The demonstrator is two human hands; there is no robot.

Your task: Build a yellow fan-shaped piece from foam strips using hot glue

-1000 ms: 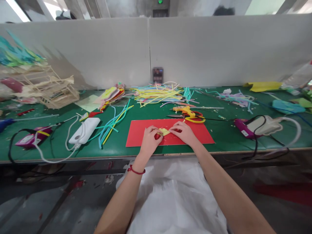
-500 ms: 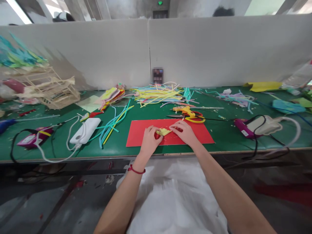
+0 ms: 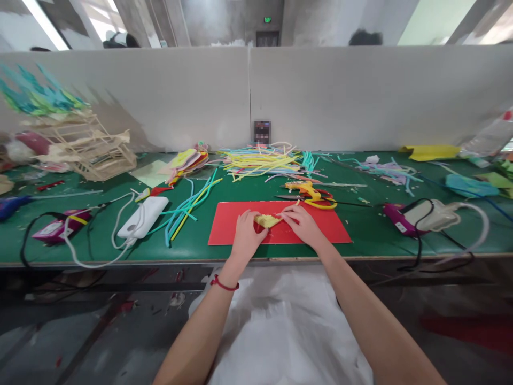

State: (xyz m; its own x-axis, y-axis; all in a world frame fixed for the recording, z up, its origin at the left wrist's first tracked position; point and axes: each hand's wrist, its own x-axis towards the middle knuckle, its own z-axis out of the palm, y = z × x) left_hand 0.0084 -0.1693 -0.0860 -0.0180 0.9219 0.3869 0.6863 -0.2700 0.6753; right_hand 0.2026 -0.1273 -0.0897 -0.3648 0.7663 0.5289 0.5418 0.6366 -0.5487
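A small yellow ribbed piece [image 3: 267, 220] lies on a red mat [image 3: 228, 227] on the green table [image 3: 192, 246]. My left hand [image 3: 245, 237] pinches its left end with curled fingers. From the other side my right hand [image 3: 301, 222] presses on its right end with fingertips together. Both hands rest on the mat. A red cord is tied round my left wrist.
Yellow-handled scissors [image 3: 316, 199] and an orange glue gun [image 3: 301, 186] lie just behind the mat. A heap of coloured strips [image 3: 260, 159] is further back. A white power bank [image 3: 143, 216] with cables sits left, a purple device [image 3: 395, 217] right, a stick frame [image 3: 88, 149] far left.
The yellow piece has turned a little between my hands and now lies more level. The view has tipped slightly, so everything sits lower in the frame.
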